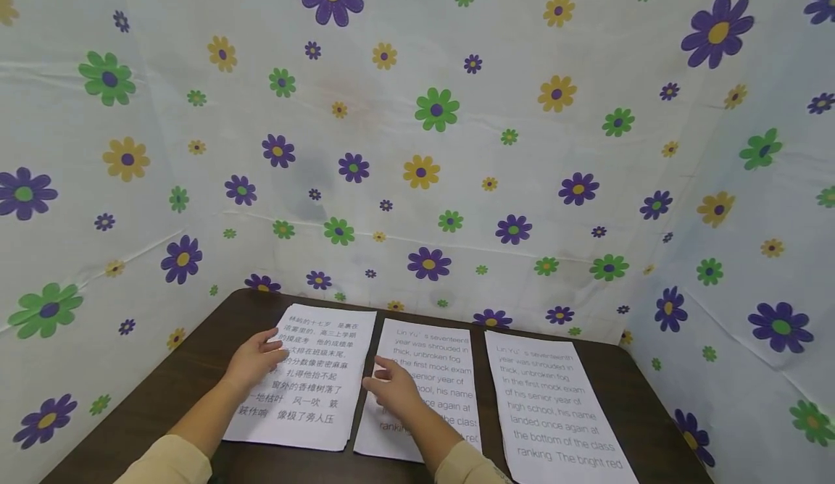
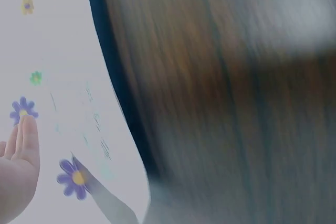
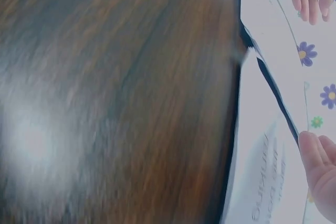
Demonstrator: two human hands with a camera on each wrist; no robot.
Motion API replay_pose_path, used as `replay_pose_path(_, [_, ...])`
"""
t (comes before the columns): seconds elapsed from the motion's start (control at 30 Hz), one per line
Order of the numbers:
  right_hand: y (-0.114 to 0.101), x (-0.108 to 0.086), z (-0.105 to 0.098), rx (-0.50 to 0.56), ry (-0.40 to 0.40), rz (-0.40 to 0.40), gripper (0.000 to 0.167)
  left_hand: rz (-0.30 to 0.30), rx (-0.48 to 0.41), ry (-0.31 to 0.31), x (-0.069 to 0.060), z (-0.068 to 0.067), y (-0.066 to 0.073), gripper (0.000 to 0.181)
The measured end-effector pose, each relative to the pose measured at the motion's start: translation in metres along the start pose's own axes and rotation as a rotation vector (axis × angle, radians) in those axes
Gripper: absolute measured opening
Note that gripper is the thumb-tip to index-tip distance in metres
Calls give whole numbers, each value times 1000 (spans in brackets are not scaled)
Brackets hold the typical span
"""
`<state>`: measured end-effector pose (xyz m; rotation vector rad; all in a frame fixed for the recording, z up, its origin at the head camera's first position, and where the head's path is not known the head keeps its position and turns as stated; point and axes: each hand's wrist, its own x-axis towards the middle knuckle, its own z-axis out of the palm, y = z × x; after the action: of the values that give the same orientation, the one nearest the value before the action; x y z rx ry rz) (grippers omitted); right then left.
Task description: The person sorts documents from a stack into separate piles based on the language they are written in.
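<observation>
In the head view, a stack of white paper with printed Chinese text (image 1: 320, 375) lies on the left of the table. My left hand (image 1: 256, 361) is over its left edge, fingers loosely spread and gripping nothing. My right hand (image 1: 396, 390) hangs over the left side of a middle stack printed in English (image 1: 443, 353), its fingers slightly bent around no object. Contact with the paper cannot be made out for either hand. At the left of the left wrist view, the left hand (image 2: 21, 166) shows extended fingers. The right wrist view catches the right hand (image 3: 319, 174) at its edge.
A third sheet or stack with English text (image 1: 554, 404) lies to the right on the dark wooden table (image 1: 215, 324). White flower-patterned cloth (image 1: 417, 201) encloses the back and both sides. Narrow strips of table separate the papers.
</observation>
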<state>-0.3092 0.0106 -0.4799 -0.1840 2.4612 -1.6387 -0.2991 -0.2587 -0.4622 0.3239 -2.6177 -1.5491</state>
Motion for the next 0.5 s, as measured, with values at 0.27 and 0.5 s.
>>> replay_pose_path(0.27, [7, 1, -32, -64, 30, -14, 60, 65, -4, -76, -2, 25, 19, 68])
replay_pose_path(0.5, [13, -1, -56, -77, 44, -4, 64, 114, -47, -105, -1, 46, 32, 67])
